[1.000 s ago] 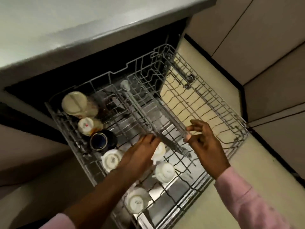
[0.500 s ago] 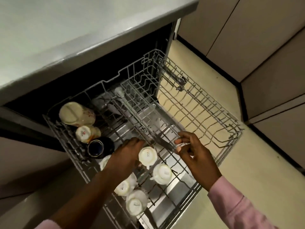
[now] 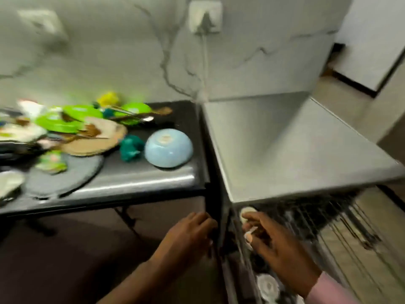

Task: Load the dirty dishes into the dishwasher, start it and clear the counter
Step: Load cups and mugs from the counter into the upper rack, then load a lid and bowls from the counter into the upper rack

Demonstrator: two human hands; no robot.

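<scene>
hanging low in a motion-blurred view, the left hand (image 3: 189, 234) sits with fingers loosely curled and nothing in it, just beside the dark gap between the bench (image 3: 153, 178) and the dishwasher (image 3: 295, 150). the right hand (image 3: 278, 249) is over the pulled-out rack (image 3: 350, 227), fingers half bent; something pale shows at its fingertips, but the blur hides whether it pinches it. a white cup (image 3: 267, 286) stands upside down in the rack below that wrist, and another pale cup (image 3: 246, 212) shows just under the dishwasher's grey top. a pink sleeve (image 3: 328, 290) covers the right forearm. the dirty dishes wait on the dark bench at left: a light blue bowl (image 3: 168, 148) upside down near the bench's right edge, a teal object (image 3: 131, 148) just beside it, a tan plate (image 3: 96, 139), green plates (image 3: 72, 119) piled behind, and a grey plate (image 3: 63, 176) toward the front edge. on the marbled wall, a cord hangs from a socket (image 3: 205, 17).
</scene>
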